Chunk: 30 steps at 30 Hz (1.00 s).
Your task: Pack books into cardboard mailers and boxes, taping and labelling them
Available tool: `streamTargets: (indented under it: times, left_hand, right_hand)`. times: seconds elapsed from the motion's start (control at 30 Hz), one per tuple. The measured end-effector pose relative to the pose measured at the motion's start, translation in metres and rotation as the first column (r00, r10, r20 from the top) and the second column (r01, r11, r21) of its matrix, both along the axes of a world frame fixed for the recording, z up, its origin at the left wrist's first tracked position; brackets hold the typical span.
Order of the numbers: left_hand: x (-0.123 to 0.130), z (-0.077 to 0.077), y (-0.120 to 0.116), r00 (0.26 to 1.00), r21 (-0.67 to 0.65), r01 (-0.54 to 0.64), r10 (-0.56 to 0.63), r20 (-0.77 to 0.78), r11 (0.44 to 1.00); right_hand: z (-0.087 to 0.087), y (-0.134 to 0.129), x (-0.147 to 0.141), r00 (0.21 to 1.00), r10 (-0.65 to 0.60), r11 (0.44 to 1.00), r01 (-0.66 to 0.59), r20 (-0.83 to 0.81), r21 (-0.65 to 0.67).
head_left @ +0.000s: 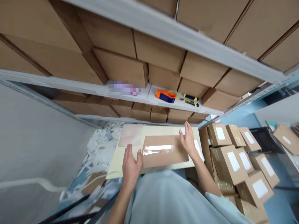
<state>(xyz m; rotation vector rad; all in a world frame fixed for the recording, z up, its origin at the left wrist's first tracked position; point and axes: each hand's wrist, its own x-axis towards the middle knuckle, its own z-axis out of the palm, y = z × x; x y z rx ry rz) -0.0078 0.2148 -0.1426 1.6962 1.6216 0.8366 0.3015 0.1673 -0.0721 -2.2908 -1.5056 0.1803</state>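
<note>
A flat brown cardboard box (163, 158) lies on a pale yellow table (114, 160), with shiny clear tape running along its top. My left hand (131, 163) is at the box's left end, fingers stretched out and holding nothing. At the right end, my right hand (187, 140) is open too, fingers extended and thumb apart, beside or just touching the box's edge. A translucent sheet (130, 135) rests at the table's back left. White labels or papers (199, 150) are partly visible beyond my right wrist.
Shelving (93, 90) packed with brown boxes rises behind the table. On it lie an orange and blue tape dispenser (166, 96) and yellow-black cutters (189, 102). Labelled boxes (230, 161) are piled at the right; white scraps (100, 149) cover the floor at the left.
</note>
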Motion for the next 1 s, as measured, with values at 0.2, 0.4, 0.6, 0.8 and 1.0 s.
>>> streamTargets:
  times: [0.2,0.4,0.6,0.8,1.0]
  left_hand:
    - [0.037,0.016,-0.023,0.989,-0.189,0.117,-0.132,-0.072,0.975]
    - [0.042,-0.017,0.003,0.985,-0.445,0.1,-0.153,-0.085,0.89]
    - [0.029,-0.049,0.019,0.958,-0.38,0.253,-0.176,0.227,0.889]
    - [0.034,-0.023,0.018,0.912,-0.408,0.316,-0.155,0.38,0.857]
    - [0.048,0.054,0.002,0.851,-0.215,0.376,-0.244,0.464,0.901]
  right_hand:
    - [-0.071,-0.091,-0.041,0.953,-0.228,0.972,0.21,-0.198,-0.106]
    - [-0.084,-0.091,-0.002,0.734,-0.327,0.945,0.274,-0.595,-0.181]
    - [-0.083,-0.099,0.014,0.46,-0.204,0.972,0.201,-0.864,-0.122]
    - [-0.061,-0.096,0.017,0.391,-0.162,0.974,0.213,-0.906,-0.082]
    - [0.025,-0.108,0.035,0.465,-0.141,0.951,0.308,-0.874,0.01]
